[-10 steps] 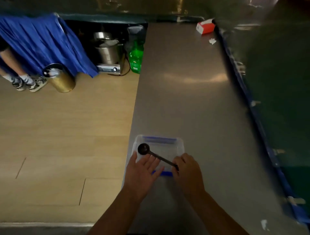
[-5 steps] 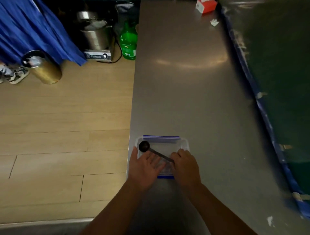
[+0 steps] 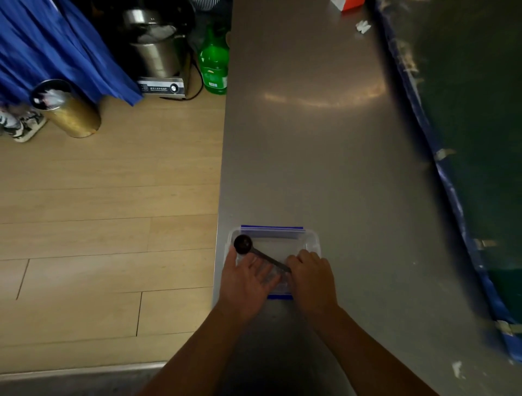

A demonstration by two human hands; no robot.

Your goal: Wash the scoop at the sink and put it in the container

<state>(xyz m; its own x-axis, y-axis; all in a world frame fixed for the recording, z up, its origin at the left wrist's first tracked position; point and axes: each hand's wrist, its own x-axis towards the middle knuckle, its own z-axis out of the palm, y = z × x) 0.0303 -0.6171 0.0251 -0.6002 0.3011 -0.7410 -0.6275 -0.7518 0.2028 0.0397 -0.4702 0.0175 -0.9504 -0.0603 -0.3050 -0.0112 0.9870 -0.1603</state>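
Observation:
A clear plastic container (image 3: pixel 310 238) with blue clips sits near the left edge of the steel counter (image 3: pixel 324 141). A dark scoop (image 3: pixel 243 244) lies across it, its bowl over the container's far left corner and its handle running back to the right. My right hand (image 3: pixel 309 278) pinches the handle's end. My left hand (image 3: pixel 245 279) rests flat with spread fingers on the container's near left side, below the scoop's bowl. No sink is in view.
The counter's left edge drops to a wooden floor (image 3: pixel 107 226). On the floor stand a green bottle (image 3: pixel 213 66), a steel pot on a cooker (image 3: pixel 158 62) and a gold bin (image 3: pixel 67 110). A blue cloth (image 3: pixel 56 48) hangs far left. A red box (image 3: pixel 347 3) sits at the counter's far end.
The camera has tilted down and closer. Both hands stay at the container; the scoop has sunk slightly toward it.

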